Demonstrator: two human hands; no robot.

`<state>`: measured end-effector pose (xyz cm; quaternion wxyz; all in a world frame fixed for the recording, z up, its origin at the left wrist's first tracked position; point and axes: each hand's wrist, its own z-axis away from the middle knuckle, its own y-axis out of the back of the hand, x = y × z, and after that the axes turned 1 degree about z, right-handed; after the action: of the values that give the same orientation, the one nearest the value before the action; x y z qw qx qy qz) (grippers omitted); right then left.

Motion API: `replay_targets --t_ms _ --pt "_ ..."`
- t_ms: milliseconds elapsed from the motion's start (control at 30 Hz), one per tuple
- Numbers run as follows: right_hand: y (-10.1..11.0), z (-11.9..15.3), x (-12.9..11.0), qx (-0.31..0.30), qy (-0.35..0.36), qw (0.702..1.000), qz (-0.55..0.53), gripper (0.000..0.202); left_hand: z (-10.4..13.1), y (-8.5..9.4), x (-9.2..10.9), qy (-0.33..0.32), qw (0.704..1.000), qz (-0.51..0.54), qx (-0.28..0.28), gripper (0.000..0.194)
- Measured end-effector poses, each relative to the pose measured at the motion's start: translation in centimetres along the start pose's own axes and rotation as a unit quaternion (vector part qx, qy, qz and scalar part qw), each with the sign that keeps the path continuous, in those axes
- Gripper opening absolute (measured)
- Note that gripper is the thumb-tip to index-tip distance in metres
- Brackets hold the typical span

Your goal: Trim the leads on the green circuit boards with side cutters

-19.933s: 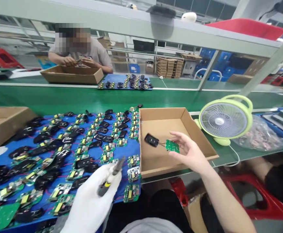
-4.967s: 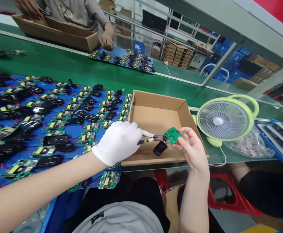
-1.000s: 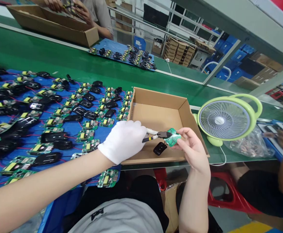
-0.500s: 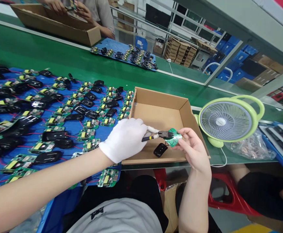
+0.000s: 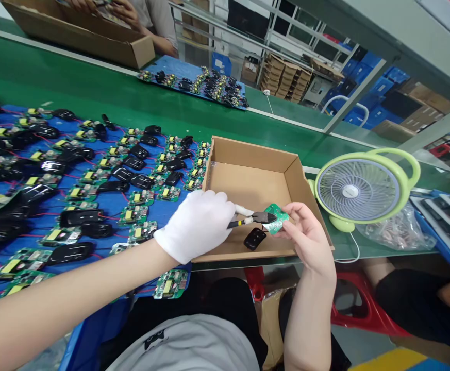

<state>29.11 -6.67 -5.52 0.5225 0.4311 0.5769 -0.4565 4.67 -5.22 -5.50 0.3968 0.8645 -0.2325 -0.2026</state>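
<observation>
My left hand [image 5: 197,224], in a white glove, is closed round the handles of a pair of cutting pliers [image 5: 244,220]. The jaws of the pliers rest against the face of a green circuit board [image 5: 275,218]. My bare right hand [image 5: 305,232] pinches that board by its right edge, between thumb and fingers. From the board a black plastic part [image 5: 254,239] hangs on a thin wire. All of this is above the front part of an open cardboard box [image 5: 248,180].
Rows of circuit boards wired to black casings lie on a blue sheet [image 5: 163,211] at left. A green fan [image 5: 364,193] stands right of the box, near a plastic bag [image 5: 398,232]. Across the bench a co-worker's hands [image 5: 126,11] work above another cardboard box [image 5: 73,36].
The plier jaws have shifted slightly down over the board's face. My view has moved a little, and both hands keep their grips.
</observation>
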Motion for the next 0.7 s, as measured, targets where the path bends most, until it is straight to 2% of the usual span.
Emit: replay_targets --t_ms 400,700 --pt "0.16 0.18 -0.08 -0.013 -0.003 1.0 0.01 0.015 0.35 -0.31 0.11 0.018 1.0 0.008 -0.002 0.026" --pt "-0.01 0.03 -0.09 -0.003 -0.014 1.0 0.021 0.02 0.16 -0.44 0.01 0.044 0.999 0.009 0.003 0.029"
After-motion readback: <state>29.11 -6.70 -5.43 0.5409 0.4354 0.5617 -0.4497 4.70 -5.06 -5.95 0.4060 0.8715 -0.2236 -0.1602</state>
